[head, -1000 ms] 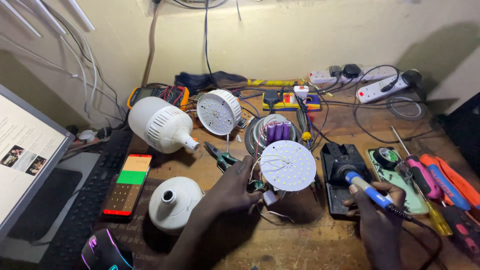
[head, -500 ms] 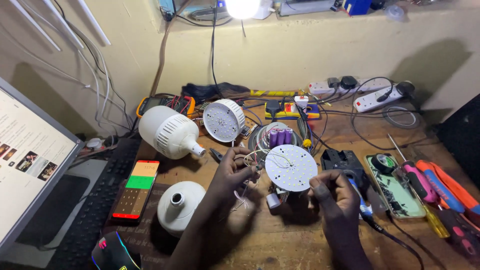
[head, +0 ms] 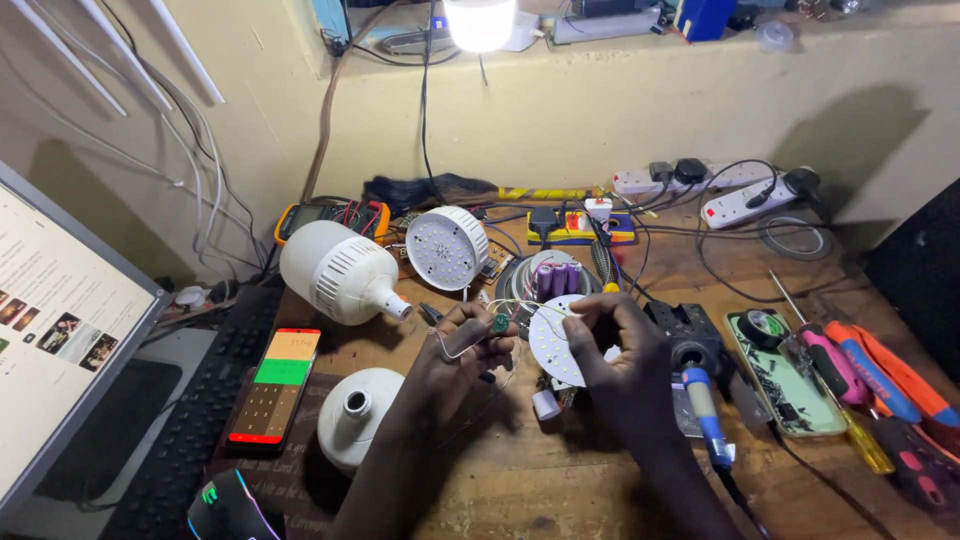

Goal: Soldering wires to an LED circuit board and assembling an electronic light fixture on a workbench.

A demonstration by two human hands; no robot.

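Pinching a small green part (head: 498, 322) in your left hand (head: 462, 352), you hold it just left of the round white disc (head: 552, 340) — your right hand (head: 612, 345) grips that disc, above the table (head: 560, 480).

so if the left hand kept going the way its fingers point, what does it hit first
Likely the round white LED disc held by the right hand; the left hand points right toward it, though depth is unclear.
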